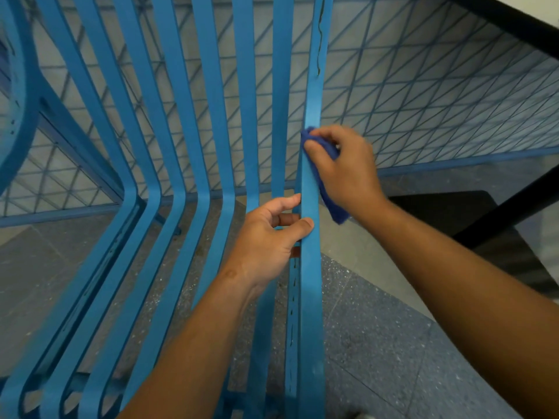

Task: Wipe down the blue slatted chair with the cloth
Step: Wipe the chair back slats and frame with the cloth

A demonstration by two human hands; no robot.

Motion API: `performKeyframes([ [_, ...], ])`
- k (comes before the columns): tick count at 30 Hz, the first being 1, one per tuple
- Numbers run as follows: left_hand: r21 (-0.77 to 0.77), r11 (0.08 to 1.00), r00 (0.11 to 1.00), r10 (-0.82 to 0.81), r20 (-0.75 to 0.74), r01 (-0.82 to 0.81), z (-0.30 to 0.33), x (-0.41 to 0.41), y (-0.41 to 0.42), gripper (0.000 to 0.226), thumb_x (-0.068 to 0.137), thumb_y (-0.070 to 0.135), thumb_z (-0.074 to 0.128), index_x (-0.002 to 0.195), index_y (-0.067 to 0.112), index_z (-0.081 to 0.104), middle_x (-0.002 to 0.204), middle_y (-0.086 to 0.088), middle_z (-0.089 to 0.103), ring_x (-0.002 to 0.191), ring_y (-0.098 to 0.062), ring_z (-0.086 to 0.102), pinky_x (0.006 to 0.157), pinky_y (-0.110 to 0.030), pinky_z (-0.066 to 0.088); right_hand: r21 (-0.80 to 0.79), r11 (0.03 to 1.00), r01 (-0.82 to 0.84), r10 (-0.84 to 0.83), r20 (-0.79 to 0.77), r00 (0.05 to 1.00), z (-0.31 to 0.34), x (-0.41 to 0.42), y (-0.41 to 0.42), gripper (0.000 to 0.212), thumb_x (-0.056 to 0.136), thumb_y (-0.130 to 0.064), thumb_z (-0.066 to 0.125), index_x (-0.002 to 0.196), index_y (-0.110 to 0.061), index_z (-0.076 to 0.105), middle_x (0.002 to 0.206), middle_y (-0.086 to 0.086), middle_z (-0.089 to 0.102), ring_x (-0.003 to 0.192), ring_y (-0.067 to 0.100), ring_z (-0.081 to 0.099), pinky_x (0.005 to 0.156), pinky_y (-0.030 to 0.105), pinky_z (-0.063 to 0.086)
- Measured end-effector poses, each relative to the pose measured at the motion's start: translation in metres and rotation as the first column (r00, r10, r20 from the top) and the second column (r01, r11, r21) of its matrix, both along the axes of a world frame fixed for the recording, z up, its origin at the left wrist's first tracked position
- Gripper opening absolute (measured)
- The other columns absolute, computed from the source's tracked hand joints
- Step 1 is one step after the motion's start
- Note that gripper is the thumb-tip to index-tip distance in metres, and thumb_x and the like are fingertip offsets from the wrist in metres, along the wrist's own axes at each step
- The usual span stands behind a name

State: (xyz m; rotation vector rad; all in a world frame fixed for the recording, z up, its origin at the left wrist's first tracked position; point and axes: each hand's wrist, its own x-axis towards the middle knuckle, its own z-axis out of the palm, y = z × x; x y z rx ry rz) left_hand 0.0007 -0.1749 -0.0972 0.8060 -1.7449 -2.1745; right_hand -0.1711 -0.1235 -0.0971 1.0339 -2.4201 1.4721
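The blue slatted chair (178, 164) fills the left and middle of the view, its slats bending from backrest into seat. My right hand (344, 167) presses a dark blue cloth (334, 207) against the rightmost slat, just above the bend; part of the cloth hangs below the palm. My left hand (272, 237) grips that same outer slat lower down, thumb on its front face and fingers curled behind it.
A blue wire mesh fence (423, 101) stands behind the chair. A second blue chair's curved frame (21, 116) is at the far left. A black table edge and leg (514, 207) sit at the right. Grey speckled floor tiles (378, 343) lie below.
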Motion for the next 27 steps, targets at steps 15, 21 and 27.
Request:
performKeyframes([
  [15, -0.046, 0.998, 0.999, -0.040, 0.035, 0.041, -0.001, 0.001, -0.007, 0.046, 0.092, 0.010, 0.072, 0.136, 0.019, 0.059, 0.102, -0.007, 0.074, 0.084, -0.012, 0.075, 0.065, -0.021, 0.057, -0.088, 0.994, 0.067, -0.071, -0.043, 0.997, 0.046, -0.059, -0.048, 0.008, 0.088, -0.032, 0.068, 0.094, -0.027, 0.066, 0.084, -0.016, 0.064, 0.080, 0.000, 0.061, 0.077, 0.021, 0.049],
  [21, -0.060, 0.998, 1.000, -0.022, 0.015, 0.023, -0.002, 0.000, -0.006, 0.043, 0.092, 0.009, 0.072, 0.132, 0.019, 0.062, 0.097, -0.001, 0.074, 0.078, -0.007, 0.073, 0.063, -0.018, 0.054, -0.127, 0.991, 0.035, -0.028, 0.050, 0.998, 0.001, -0.014, -0.015, 0.006, 0.093, -0.026, 0.070, 0.096, -0.022, 0.066, 0.085, -0.017, 0.065, 0.080, -0.011, 0.060, 0.073, 0.013, 0.047],
  [27, -0.053, 0.998, 0.999, -0.027, 0.017, 0.027, -0.001, 0.000, -0.005, 0.041, 0.093, 0.008, 0.071, 0.131, 0.018, 0.061, 0.100, -0.003, 0.075, 0.078, -0.007, 0.074, 0.060, -0.017, 0.053, -0.057, 0.995, 0.086, -0.080, 0.104, 0.991, 0.018, -0.032, -0.023, 0.027, 0.091, -0.036, 0.072, 0.108, -0.018, 0.060, 0.083, -0.017, 0.056, 0.071, -0.013, 0.054, 0.064, 0.008, 0.042],
])
